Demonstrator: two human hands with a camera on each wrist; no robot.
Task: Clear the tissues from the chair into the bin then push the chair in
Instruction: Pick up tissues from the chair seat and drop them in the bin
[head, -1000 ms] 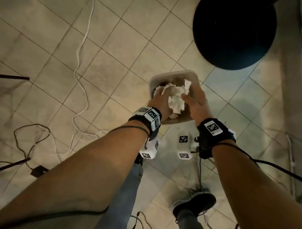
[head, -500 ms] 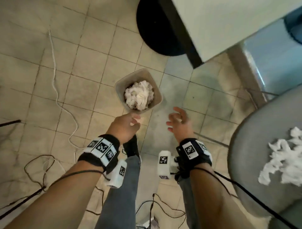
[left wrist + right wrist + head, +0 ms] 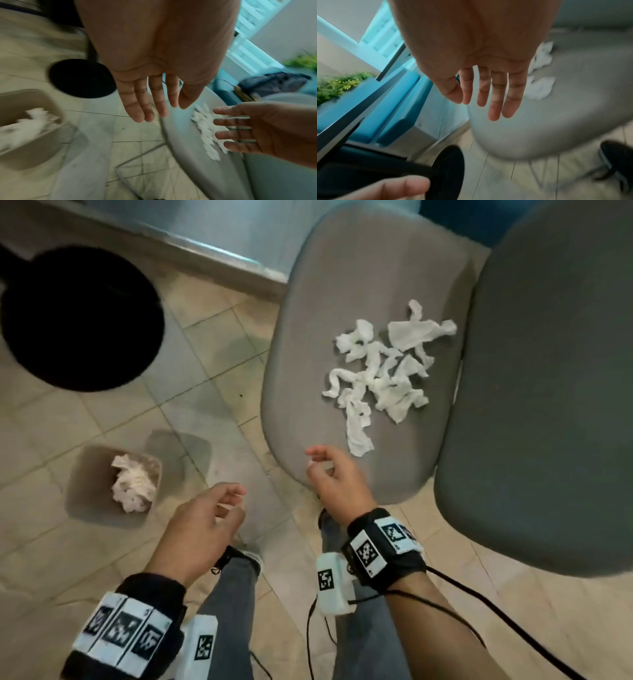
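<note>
A: Where are your hands?
B: Your left hand (image 3: 202,522) and right hand (image 3: 337,479) hang empty, fingers loosely spread.
A: The tissues (image 3: 380,374)?
B: On the chair (image 3: 298,364) seat, one o'clock of your right hand; the bin (image 3: 85,474) sits at nine o'clock.

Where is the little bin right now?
In the head view the bin stands on the tiled floor at lower left, beside the left hand, with tissues inside.

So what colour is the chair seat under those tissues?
Grey; the chair seat shows best in the head view.
</note>
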